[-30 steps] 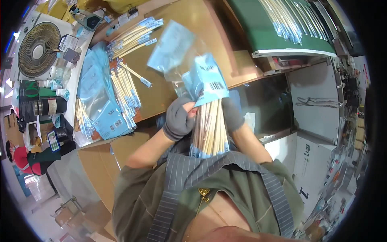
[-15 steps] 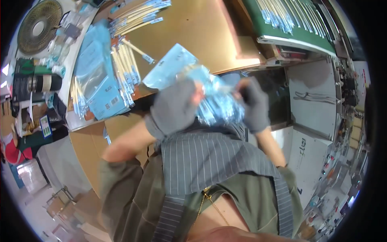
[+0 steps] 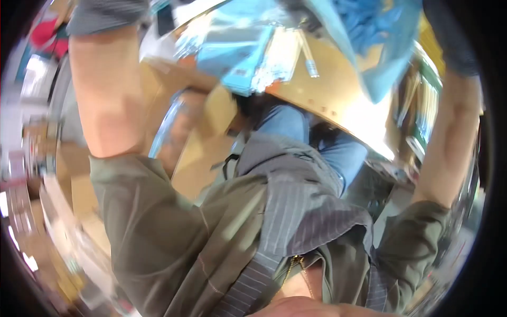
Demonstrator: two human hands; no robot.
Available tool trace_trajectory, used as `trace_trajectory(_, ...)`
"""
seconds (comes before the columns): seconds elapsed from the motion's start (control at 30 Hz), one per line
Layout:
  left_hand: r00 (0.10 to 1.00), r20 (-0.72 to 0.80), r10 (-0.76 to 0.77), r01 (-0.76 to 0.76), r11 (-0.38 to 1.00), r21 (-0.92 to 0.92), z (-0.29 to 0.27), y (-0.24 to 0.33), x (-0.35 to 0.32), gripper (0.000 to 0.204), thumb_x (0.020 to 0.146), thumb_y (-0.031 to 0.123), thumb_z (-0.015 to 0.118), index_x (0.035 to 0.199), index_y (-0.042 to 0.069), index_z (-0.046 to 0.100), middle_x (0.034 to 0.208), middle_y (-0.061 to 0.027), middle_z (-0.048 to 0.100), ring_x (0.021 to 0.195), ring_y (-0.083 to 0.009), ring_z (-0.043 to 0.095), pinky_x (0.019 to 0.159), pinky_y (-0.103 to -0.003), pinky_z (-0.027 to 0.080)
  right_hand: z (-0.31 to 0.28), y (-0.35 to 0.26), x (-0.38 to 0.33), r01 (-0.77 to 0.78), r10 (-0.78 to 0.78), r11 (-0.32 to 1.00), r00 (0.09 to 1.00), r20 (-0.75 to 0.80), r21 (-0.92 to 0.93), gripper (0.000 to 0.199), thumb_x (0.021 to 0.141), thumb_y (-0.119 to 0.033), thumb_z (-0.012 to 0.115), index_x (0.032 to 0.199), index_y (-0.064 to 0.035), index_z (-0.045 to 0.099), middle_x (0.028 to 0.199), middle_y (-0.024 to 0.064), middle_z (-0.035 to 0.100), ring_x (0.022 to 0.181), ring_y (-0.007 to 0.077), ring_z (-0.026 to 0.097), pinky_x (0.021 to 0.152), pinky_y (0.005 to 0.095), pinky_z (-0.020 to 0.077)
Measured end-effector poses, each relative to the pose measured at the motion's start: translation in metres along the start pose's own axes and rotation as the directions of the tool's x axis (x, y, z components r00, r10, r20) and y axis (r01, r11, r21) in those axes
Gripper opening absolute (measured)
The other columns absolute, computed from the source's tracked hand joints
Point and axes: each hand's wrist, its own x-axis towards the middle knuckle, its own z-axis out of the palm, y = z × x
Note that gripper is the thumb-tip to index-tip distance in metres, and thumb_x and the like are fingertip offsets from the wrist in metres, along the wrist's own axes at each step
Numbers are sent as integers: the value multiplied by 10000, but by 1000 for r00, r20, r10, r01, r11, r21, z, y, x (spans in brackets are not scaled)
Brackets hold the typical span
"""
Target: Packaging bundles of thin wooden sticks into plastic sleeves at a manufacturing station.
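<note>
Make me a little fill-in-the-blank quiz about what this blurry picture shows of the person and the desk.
1. Both forearms reach toward the ____ edge of the picture.
2. The plastic bags lying on the wooden table are ____ in colour.
3. The left hand wears a ____ glove.
4. The apron over the olive shirt has a ____ pattern.

Missing words: top; blue; grey; striped

Blurred view. Both forearms raised, hands cut off at top edge. Blue bags [image 3: 248,53] on wood worktop [image 3: 338,100]; striped apron [image 3: 301,206] below.
</note>
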Motion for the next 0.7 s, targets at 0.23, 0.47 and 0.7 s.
trace_trajectory(0.23,483,-210,-850,800,526,-289,-109,-79,-249,876,840,685,375,1347,-29,380,1341,-169,477,1270,-232,408,1040,-284,342,173,-112,-16,807,-871,468,490,34,360,166,806,-195,611,884,-61,672,708,85,638,621,182,615,578,327,490)
trace_trajectory(0.47,462,81,-883,881,446,-156,-137,-3,-457,684,855,551,413,1233,-16,469,1243,-180,526,1178,-255,468,970,-321,384,269,-73,-95,484,-838,460,514,183,744,156,736,-142,578,871,-74,618,809,120,639,754,316,636,662,431,492)
trace_trajectory(0.7,320,140,-937,941,331,66,-23,-129,-528,499,870,416,451,1119,-2,557,1145,-190,576,1087,-279,529,900,-359,425,231,154,-36,170,-266,946,895,358,278,211,825,-177,587,1014,-118,660,915,114,674,840,297,650,720,374,522)
